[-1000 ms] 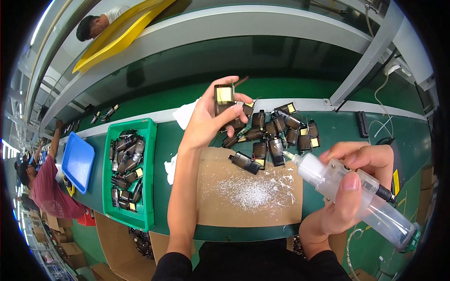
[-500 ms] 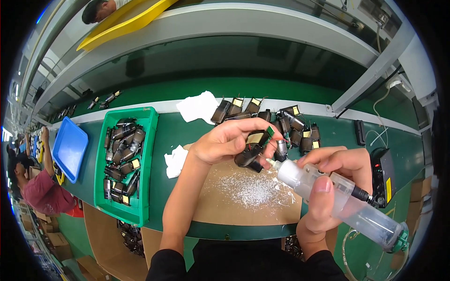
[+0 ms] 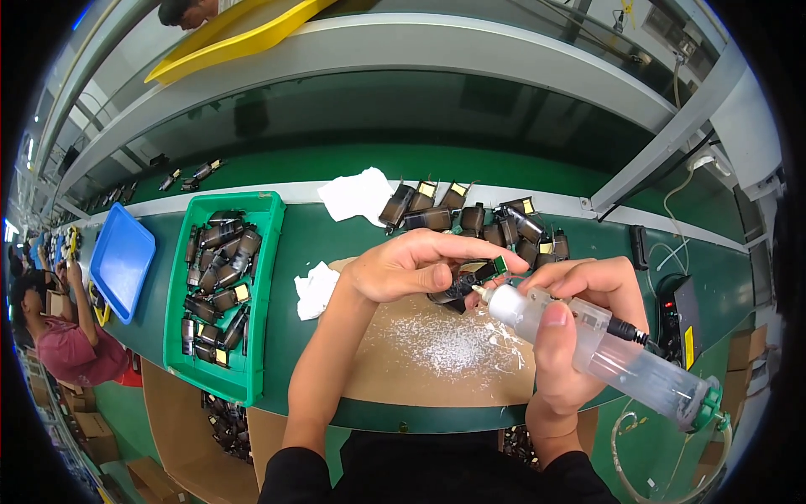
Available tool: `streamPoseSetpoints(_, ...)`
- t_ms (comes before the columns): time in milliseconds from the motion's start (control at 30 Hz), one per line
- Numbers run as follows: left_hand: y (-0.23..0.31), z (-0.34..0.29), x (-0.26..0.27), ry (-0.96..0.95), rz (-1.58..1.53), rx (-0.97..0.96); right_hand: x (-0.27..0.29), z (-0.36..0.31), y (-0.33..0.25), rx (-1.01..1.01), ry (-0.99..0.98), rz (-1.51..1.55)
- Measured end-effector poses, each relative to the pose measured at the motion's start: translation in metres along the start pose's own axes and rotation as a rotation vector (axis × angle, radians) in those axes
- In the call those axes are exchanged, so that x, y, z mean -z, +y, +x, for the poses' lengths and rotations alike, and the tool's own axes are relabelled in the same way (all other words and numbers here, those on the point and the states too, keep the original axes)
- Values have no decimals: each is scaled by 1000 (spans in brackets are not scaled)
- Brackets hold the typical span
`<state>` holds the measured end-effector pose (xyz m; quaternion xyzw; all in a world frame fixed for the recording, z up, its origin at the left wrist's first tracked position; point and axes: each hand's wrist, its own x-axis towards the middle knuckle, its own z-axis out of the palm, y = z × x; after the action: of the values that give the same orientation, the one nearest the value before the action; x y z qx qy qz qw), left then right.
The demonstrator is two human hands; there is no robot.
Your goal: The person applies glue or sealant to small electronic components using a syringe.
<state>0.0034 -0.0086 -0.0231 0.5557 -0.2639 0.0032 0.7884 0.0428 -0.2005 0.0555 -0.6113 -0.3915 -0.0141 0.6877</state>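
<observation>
My left hand is closed around a dark translucent plastic housing with a small green circuit board at one end. Its fingers partly hide the housing. My right hand grips a clear glue dispensing syringe with a green cap and a hose at its rear. The syringe slants toward the housing, its fine tip at or very near the surface; whether they touch I cannot tell. Beneath both hands lies a brown cardboard sheet scattered with white bits.
Several similar housings are heaped at the back of the bench. A green tray of housings stands left, beside a blue tray. White cloths lie nearby. A black box sits right. A co-worker is far left.
The housing has turned in my left hand, and its pale yellow pad no longer shows. My right hand and the syringe have shifted slightly left and up.
</observation>
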Motion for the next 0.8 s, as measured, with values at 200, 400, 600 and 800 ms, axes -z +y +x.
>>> streamPoseSetpoints(200,4,-3,2,-29,9,35,-1,-1,1,0,-3,32)
streamPoseSetpoints(400,9,0,-1,-38,39,57,-2,-2,2,-12,1,23)
streamPoseSetpoints(600,10,-2,2,-50,58,80,-2,-2,2,-2,-17,0)
streamPoseSetpoints(800,9,-3,3,-76,65,45,-2,-4,1,5,-16,3)
